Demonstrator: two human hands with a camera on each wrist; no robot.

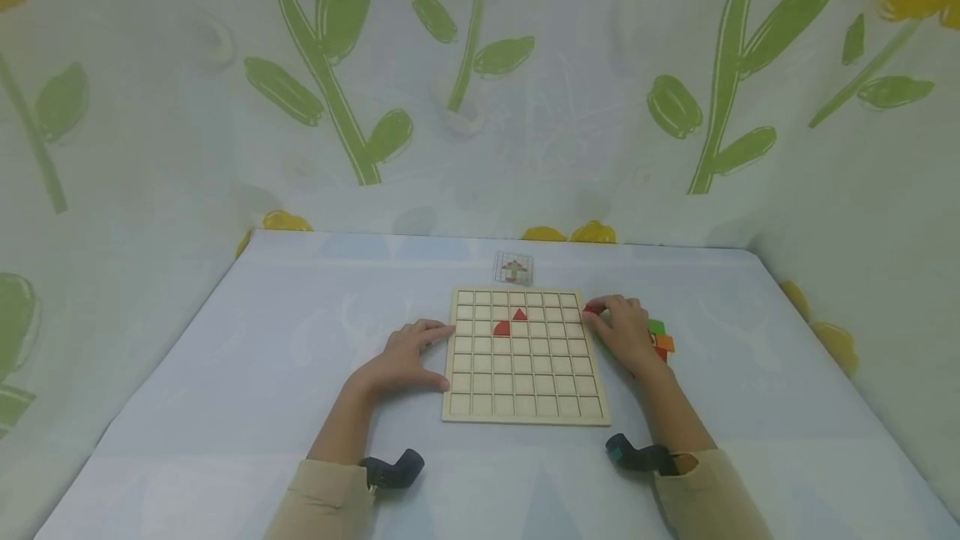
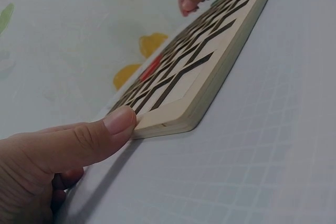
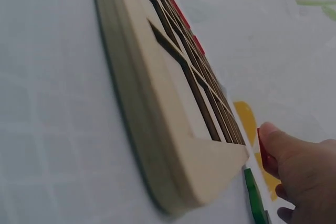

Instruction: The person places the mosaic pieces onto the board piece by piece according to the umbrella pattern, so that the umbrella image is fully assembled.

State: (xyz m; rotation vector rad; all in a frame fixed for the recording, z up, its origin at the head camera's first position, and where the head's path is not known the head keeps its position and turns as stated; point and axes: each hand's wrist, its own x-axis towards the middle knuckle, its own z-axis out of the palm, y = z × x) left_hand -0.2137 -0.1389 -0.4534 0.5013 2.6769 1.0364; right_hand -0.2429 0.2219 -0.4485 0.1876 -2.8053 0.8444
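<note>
A square wooden grid board [image 1: 525, 407] lies on the table between both hands. Two red pieces sit in its upper cells: a triangle [image 1: 520, 314] and, just below to the left, a piece with a curved corner [image 1: 502, 328]. My left hand [image 1: 402, 358] touches the board's left edge, thumb and fingers spread apart; in the left wrist view the thumb [image 2: 92, 142] rests at a corner. At the board's right edge my right hand [image 1: 624, 332] pinches a small red piece [image 3: 264, 148] between thumb and finger. Its exact shape is mostly hidden.
Beside the right hand lie several coloured pieces, with a green piece [image 1: 657, 327] and an orange piece [image 1: 665, 343] showing, partly covered by the hand. Behind the board is a small clear-looking card [image 1: 513, 268] with a printed grid picture. A flower-patterned backdrop [image 1: 562, 148] rises behind the table.
</note>
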